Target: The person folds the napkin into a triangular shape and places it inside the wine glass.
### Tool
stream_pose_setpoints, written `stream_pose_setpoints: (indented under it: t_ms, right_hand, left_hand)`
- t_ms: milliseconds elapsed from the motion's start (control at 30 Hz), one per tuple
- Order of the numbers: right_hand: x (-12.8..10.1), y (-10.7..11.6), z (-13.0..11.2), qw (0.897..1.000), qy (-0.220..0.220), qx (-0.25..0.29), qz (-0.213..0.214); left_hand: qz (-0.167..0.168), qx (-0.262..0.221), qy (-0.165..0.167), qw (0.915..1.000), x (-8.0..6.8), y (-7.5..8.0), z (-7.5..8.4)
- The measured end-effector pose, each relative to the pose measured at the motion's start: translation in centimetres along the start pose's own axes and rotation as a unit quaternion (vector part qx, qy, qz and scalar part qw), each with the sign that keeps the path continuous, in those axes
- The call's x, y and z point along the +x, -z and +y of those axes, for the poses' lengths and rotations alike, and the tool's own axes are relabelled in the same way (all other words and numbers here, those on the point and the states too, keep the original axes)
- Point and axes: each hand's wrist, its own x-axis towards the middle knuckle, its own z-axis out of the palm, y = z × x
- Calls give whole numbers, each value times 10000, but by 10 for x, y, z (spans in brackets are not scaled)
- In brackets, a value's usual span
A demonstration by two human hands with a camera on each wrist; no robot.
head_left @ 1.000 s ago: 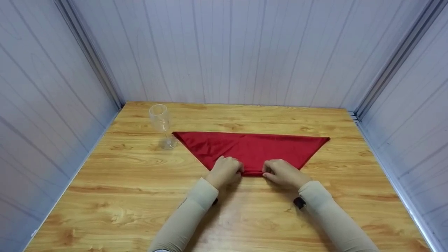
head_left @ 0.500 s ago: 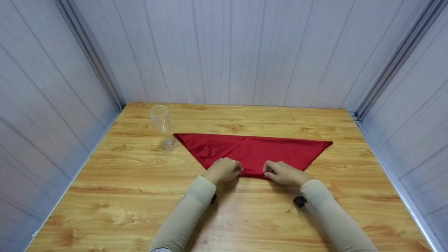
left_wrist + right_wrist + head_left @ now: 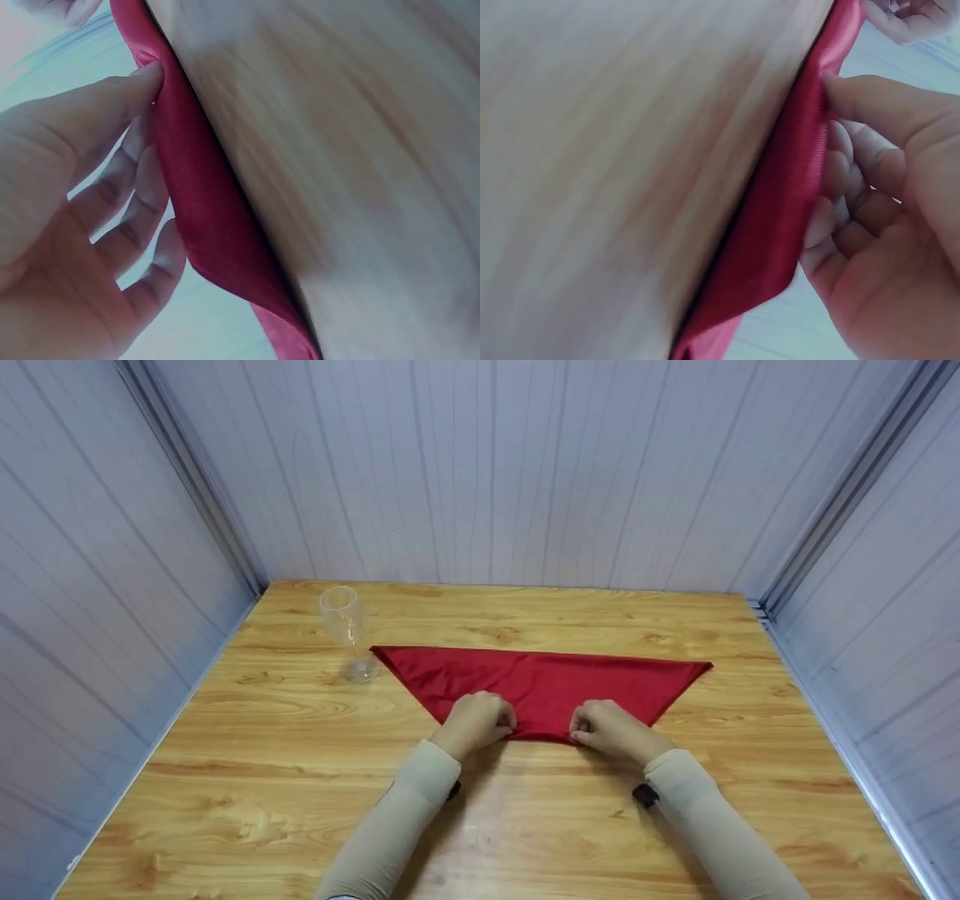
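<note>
A red cloth napkin [image 3: 540, 682] lies on the table, its long straight edge at the back and its shorter folded edge nearest the person. At the left part of that near edge, the left hand [image 3: 478, 724] pinches the fold between thumb and fingers. The right hand [image 3: 611, 729] pinches the same edge farther right, a short gap away. Up close in the left wrist view, the napkin's rolled edge [image 3: 199, 180] runs past the thumb and curled fingers. From the right wrist, the fold [image 3: 780, 202] shows with the thumb pressed on its top.
A clear stemmed glass [image 3: 345, 619] stands upright at the back left, its foot close to the napkin's left corner. The wood-grain table [image 3: 247, 780] is bounded by pale panelled walls [image 3: 465, 472] at the back and on both sides.
Both hands stay on the near edge, with a slightly wider gap between them. The left hand has shifted a little left. The napkin's right corner has shifted slightly towards the person and to the right.
</note>
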Motion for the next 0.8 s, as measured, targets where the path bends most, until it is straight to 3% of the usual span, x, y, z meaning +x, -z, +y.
stream_pose_setpoints:
  t_ms: [133, 267, 367, 800]
  right_hand:
    - [-2, 0, -4, 9994, 184, -285, 37]
    - [-7, 0, -5, 9998, -58, -111, -143]
    - [-9, 0, -4, 9995, -190, -15, -244]
    - [-6, 1, 0, 9996, 109, -128, -210]
  left_hand:
    - [121, 399, -218, 9989, -5, 1, 3]
    - [-22, 592, -227, 9980, -9, 1, 5]
    - [-70, 636, -205, 9977, -9, -1, 5]
    - [-132, 761, -133, 9969, -3, 0, 6]
